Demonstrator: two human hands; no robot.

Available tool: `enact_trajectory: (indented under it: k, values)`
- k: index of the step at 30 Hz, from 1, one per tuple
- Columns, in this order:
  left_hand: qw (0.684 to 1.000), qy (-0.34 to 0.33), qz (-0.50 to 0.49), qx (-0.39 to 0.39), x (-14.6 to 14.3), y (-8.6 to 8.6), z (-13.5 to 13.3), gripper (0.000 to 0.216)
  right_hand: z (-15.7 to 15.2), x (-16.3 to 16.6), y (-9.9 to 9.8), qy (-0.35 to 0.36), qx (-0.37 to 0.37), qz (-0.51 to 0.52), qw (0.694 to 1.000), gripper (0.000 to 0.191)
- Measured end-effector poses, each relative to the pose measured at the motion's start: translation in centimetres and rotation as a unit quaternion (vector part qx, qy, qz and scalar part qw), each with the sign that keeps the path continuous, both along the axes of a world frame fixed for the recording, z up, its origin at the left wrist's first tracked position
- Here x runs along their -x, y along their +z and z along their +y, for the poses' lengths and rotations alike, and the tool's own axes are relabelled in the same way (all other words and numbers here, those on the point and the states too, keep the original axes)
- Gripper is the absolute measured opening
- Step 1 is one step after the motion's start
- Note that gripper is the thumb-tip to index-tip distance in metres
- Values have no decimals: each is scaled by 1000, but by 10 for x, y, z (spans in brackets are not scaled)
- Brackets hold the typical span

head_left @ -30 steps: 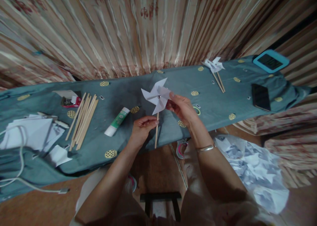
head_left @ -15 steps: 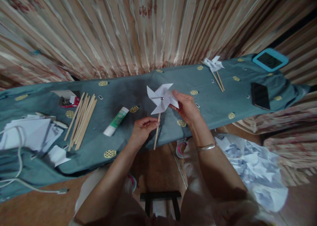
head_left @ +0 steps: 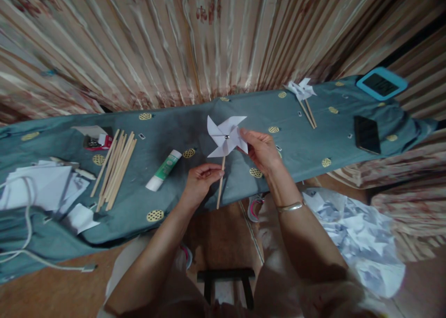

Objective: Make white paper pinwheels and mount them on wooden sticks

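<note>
No lettering can be read; the glue-stick label at eight o'clock is blurred; digits on the blue-framed display, two o'clock, likewise.

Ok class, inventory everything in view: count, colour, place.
Pinwheel: one, white, held
More pinwheels: likely two, white, right
Sticks: several, tan, left
Glue stick: one, green-white, left
Box: one, red, left
Papers: several, white, left
Cable: one, white, left
Phone: one, black, right
Clock: one, blue, right
Bag: one, translucent, floor
Cloth: one, green, centre
Curtains: uncounted, beige, behind
Shoes: two, grey-pink, floor
Bracelet: one, silver, wrist
Left hand: one, on stem
Right hand: one, on blade
</note>
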State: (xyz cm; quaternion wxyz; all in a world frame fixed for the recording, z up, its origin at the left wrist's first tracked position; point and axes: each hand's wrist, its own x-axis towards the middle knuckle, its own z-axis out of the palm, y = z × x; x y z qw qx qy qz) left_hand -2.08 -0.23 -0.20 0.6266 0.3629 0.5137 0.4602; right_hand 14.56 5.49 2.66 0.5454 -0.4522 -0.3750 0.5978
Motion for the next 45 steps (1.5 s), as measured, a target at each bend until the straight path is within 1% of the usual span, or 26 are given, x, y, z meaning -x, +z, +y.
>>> enact_trajectory:
  k: [3, 6, 11, 18, 29, 45]
  values:
    - [1000, 1, -1, 0, 0, 1, 0, 23, 1, -1, -1, 6, -11, -5, 1000, 35]
    - [1000, 2, -7, 2, 0, 1, -1, 23, 1, 0, -1, -3, -8, -5, 1000, 38]
    - [1000, 6, -5, -4, 1, 2, 0, 22, 1, 1, -1, 0, -2, 8, 1000, 36]
    - [1000, 12, 11, -21, 1, 0, 0, 22, -2, 3, 0, -4, 5, 0, 1000, 36]
    - [999, 25, 10, -19, 2, 1, 1, 26, -5, 12, 6, 13, 40, 7, 999, 39]
    - [999, 42, -10, -28, 3, 3, 2, 21, -11, 21, 1, 39, 58, -3, 998, 37]
